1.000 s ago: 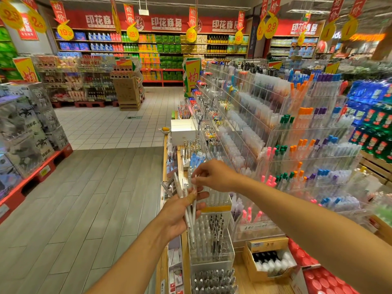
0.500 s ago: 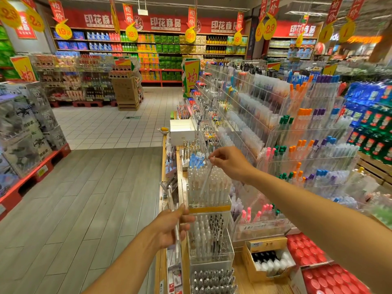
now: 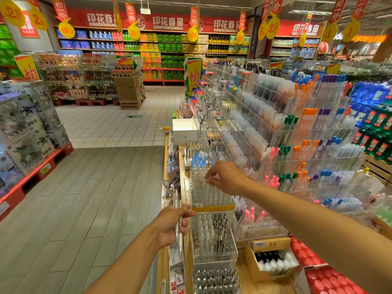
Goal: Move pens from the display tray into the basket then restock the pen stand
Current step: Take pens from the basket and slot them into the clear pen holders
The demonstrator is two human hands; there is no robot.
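Observation:
A clear acrylic pen stand [image 3: 212, 196] with a yellow base strip holds upright white pens at the shelf's end. My right hand [image 3: 228, 177] hovers over its top, thumb and fingers pinched on the cap of one white pen standing in it. My left hand [image 3: 171, 225] is lower and to the left, closed around a few white pens [image 3: 179, 236] that hang down from the fist. Below the stand sits a second clear box [image 3: 214, 238] with white and black pens. No basket shows.
Tiered clear racks [image 3: 286, 145] of coloured markers fill the right side. A cardboard box [image 3: 271, 259] of small bottles and red caps [image 3: 331, 279] lie at lower right. A white box [image 3: 184, 130] sits further along the shelf. The wooden-floor aisle [image 3: 95, 198] opens to the left.
My right hand took one pen from the left hand's bundle, carried it up over the stand and lowered it in. My left hand dropped slightly, holding fewer pens.

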